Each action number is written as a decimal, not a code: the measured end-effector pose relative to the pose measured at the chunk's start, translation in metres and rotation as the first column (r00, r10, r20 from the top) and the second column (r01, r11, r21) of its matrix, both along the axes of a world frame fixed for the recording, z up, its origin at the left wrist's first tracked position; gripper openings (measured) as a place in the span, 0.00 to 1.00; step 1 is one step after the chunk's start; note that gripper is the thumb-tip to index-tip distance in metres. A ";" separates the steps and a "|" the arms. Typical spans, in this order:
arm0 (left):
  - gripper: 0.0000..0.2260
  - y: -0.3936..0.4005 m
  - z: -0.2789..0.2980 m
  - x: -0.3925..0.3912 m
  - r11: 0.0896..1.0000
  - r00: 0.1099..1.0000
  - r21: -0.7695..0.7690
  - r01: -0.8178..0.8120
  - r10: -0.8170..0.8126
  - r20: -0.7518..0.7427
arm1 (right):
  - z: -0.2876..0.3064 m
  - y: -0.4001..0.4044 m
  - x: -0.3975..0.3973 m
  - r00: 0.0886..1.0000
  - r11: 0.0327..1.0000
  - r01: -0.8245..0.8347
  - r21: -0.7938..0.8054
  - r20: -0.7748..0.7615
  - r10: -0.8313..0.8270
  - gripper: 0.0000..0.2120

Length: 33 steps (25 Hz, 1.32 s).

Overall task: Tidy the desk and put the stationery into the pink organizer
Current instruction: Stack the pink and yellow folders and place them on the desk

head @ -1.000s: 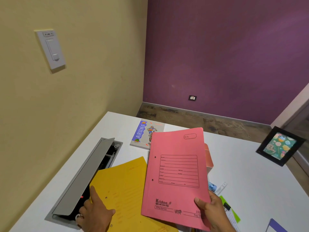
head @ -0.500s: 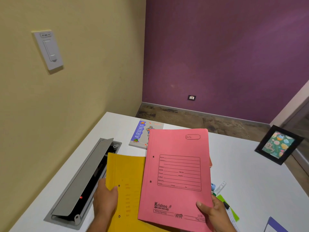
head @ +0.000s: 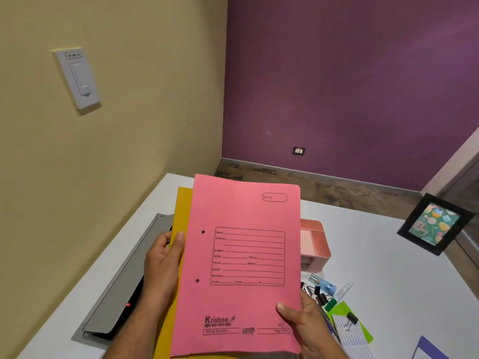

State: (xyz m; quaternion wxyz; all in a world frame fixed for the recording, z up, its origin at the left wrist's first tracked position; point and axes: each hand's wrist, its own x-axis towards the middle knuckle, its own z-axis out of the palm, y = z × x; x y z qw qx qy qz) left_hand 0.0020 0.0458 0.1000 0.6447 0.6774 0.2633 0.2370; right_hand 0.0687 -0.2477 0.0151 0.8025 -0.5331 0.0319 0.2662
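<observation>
The pink organizer [head: 317,242] sits on the white tabletop [head: 388,275], right of centre, its left side hidden behind the folders; the compartments that show look bare inside, though the rest cannot be seen. Up front, a pink folder [head: 246,263] is held upright over a yellow folder [head: 181,218], the yellow one peeking out along the left edge and at the bottom. The left hand [head: 162,263] is wrapped round the left edge of both, thumb on the pink cover; the right hand [head: 303,320] pinches the pink folder's near right corner, thumb on top. So the two hands are apart, one on each side, both clamped on the stack. Just right of the right hand lies loose stationery: a pale blue tube [head: 322,283], black binder clips [head: 320,296], a green sheet [head: 350,322] and a white ruler [head: 343,290]. Left, a grey cable hatch [head: 124,281] stands open with a red light. Far right, a framed card [head: 436,224] leans. Yellow wall left with a switch [head: 79,77], purple wall beyond.
</observation>
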 end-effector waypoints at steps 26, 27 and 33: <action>0.20 0.041 -0.036 -0.038 0.988 0.957 -0.006 0.153 -0.146 0.252 | -0.002 0.054 -0.018 0.956 0.923 0.127 -0.363 0.293 -0.017 0.17; 0.22 0.040 -0.036 -0.039 0.989 0.960 0.012 0.149 -0.148 0.237 | -0.005 0.053 -0.019 0.959 0.928 0.126 -0.351 0.283 -0.024 0.18; 0.35 0.035 -0.053 -0.050 0.995 0.994 0.015 0.099 -0.100 0.054 | -0.012 0.051 -0.026 0.968 0.914 0.070 -0.399 0.247 0.034 0.17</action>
